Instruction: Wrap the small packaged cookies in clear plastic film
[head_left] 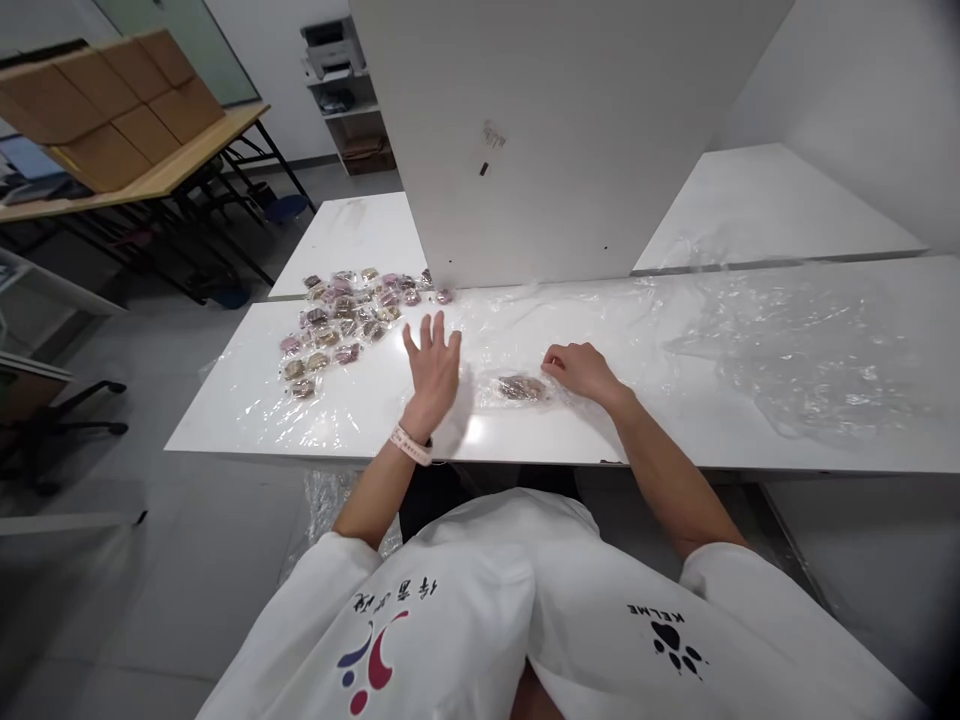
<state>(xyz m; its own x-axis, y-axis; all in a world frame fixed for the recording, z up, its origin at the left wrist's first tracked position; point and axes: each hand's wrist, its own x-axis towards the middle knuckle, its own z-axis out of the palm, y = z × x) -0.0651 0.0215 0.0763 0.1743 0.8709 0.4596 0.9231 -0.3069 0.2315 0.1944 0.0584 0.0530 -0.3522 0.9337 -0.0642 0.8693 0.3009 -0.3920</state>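
White glossy table [570, 440] in an office-type room, covered with thin crinkly clear film [795, 340] that catches the light everywhere.

Main thing is one small brown snack packet [517, 387], clear wrapper, sitting near the front edge right between the two hands. Its long axis runs 3-to-9 o'clock, flat on the table; can't tell which end is the "top".

Right hand [581, 368] is at the packet's 3 o'clock end, fingers curled down and bunched at the wrapper edge. Looks like a pinch on the plastic, but I can't tell whether it really grips. Left hand [433, 362] is at 9 o'clock from the packet, just beside it, palm down, fingers spread wide, holding nothing; whether it presses on the film isn't clear. Pale wristband [411, 445] on that wrist.

Further out at 10 o'clock there's a loose pile of packets [345, 318], same sort, brownish and pinkish. At 12 o'clock a tall white partition panel [555, 140] stands on the table.
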